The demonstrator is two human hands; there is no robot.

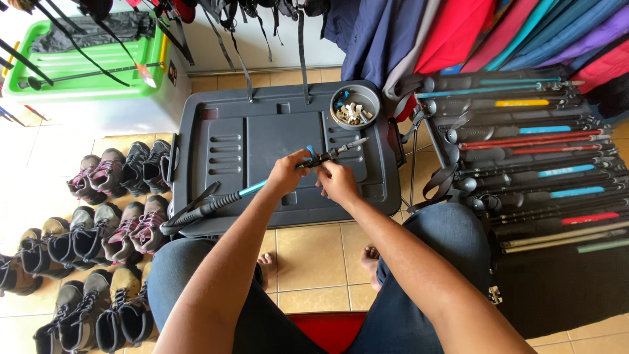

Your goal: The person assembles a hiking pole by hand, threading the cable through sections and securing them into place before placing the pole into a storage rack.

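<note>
Both hands (313, 176) grip a trekking pole (262, 186) over a grey lid (229, 137); tiled floor (314, 255) below.

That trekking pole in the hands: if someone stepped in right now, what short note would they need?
Left hand: closed around the trekking pole near its blue section, holding it across the grey plastic lid.
Right hand: fingers at the pole's clamp, just beside the left hand; whether it grips the pole or a small part is too small to tell.
Pole: grip end hangs off the lid's near left edge, tip points toward the round bowl of small parts at the far right corner.
Done: pole is up on the lid, in hand.
Left: the work at the clamp looks unfinished; more poles lie in a row on the right.
</note>
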